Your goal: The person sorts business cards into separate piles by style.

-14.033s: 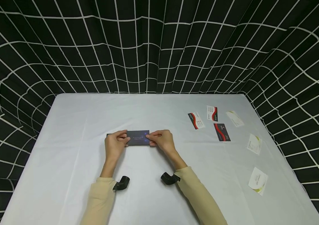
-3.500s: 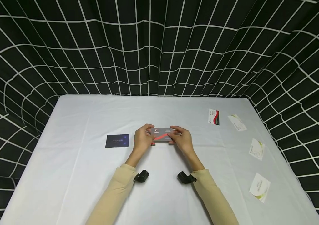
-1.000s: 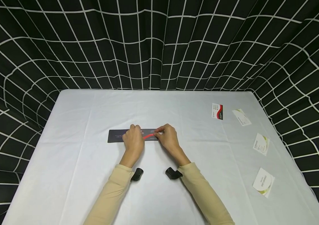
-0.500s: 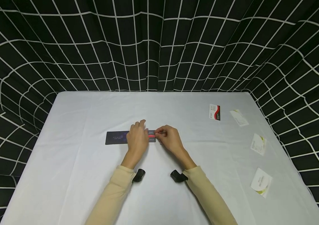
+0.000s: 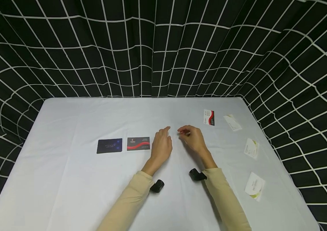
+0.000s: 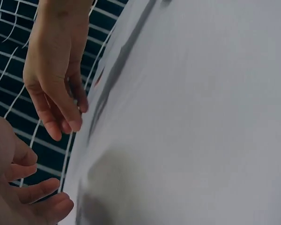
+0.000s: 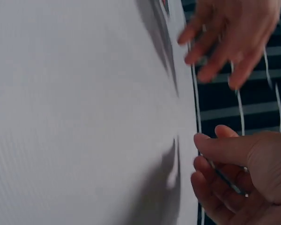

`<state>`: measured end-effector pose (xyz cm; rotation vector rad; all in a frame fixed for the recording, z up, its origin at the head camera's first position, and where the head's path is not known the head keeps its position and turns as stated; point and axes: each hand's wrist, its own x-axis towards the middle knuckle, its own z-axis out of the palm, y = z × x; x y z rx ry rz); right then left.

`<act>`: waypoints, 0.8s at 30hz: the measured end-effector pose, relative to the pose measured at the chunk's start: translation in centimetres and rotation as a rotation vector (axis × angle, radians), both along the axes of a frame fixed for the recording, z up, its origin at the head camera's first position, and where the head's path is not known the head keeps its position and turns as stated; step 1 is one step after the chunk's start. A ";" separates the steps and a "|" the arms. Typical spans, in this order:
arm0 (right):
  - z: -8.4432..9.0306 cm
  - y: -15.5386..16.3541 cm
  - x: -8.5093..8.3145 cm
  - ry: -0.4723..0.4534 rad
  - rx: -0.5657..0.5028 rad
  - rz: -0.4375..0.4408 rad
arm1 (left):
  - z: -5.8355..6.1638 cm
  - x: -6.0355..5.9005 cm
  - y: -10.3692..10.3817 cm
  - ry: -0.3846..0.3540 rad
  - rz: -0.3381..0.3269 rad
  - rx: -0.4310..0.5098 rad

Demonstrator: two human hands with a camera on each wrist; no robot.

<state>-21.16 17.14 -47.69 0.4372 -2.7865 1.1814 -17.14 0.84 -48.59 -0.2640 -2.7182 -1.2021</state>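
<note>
One blue card (image 5: 109,149) lies just left of the red-striped card (image 5: 138,141) in the head view. Left wrist view: left hand (image 6: 18,194) loose, empty. Right wrist view: right hand (image 7: 267,164) bent, looks empty; best pinch thin edges softly.

Curtain (image 5: 117,57) hangs behind the tbl (image 5: 51,186). L of ctr, outer card (image 5: 109,146) & inner card (image 5: 138,143) lie side by side, gap btwn. L hand (image 5: 162,145) is just R of inner card, R hand (image 5: 193,138) R of that. Over on R side: rear card (image 5: 209,117), 2nd card (image 5: 232,122) R of it, 3rd card (image 5: 251,148) & 4th card (image 5: 255,186) nearer the person.
</note>
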 end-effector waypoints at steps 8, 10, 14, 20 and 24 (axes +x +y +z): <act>0.8 6.6 -3.4 -0.036 0.098 -0.049 | -0.3 -0.6 4.4 -0.159 -0.111 0.221; 0.9 8.1 -4.4 -0.047 0.139 -0.065 | -0.4 -1.0 5.6 -0.199 -0.130 0.290; 0.9 10.7 -6.7 -0.086 0.220 -0.093 | -0.8 -1.9 7.8 -0.283 -0.160 0.464; 1.7 13.3 -10.0 -0.226 0.290 -0.048 | -0.8 -3.0 10.4 -0.498 -0.181 0.763; 1.9 13.9 -11.7 -0.326 0.345 0.003 | -0.8 -4.0 11.6 -0.647 -0.202 0.992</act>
